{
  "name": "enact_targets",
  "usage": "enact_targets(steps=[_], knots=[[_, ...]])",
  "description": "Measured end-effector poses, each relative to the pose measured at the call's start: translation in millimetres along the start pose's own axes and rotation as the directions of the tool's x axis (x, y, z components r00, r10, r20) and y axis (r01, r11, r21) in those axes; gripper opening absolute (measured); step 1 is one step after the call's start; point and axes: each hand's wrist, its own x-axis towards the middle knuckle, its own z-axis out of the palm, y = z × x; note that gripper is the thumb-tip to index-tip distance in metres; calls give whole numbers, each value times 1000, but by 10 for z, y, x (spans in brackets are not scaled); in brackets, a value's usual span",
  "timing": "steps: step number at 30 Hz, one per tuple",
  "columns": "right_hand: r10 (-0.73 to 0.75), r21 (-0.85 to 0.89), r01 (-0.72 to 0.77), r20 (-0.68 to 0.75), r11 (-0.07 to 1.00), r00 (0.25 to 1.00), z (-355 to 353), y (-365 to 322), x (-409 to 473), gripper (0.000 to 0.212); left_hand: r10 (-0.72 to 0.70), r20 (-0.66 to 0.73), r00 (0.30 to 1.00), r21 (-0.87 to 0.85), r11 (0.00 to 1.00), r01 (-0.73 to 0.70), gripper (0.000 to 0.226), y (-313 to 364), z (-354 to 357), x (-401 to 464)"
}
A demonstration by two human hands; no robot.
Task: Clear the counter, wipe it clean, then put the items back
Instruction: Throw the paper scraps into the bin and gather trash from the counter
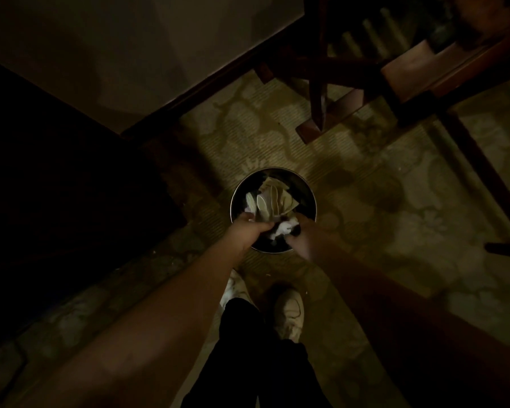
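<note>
Over the bin (312, 198), the left hand (246, 231) and right hand (304, 238) both pinch a crumpled tissue (281, 229); releasing low, inside the rim, should keep it from spilling onto the carpet (395, 201).

Round bin (312, 198): shiny metal rim, crumpled paper/tissue scraps (273, 198) inside. Patterned woven carpet (395, 207), matt, ribbed texture. Dark polished wood on chair frame (351, 69) & skirting.
</note>
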Motion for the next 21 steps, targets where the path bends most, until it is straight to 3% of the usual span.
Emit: enact_targets(steps=[5,8,16,21], knots=[[-11,-194,10,-5,981,1000,-197,-70,-363,44,41,-65,997,128,991,-33,38,-5,-186,-386],[-89,-290,83,-8,953,996,-403,-246,-670,33,100,-99,990,205,976,-78,20,146,-313,-785],[-252,-307,216,-82,927,964,-1144,-1040,-1876,25,328,-115,938,474,848,-239,23,810,-578,-2349],[-405,-463,315,-107,829,908,-1577,-1669,-2719,26,496,-168,852,562,758,-330,25,1253,-753,-3537]])
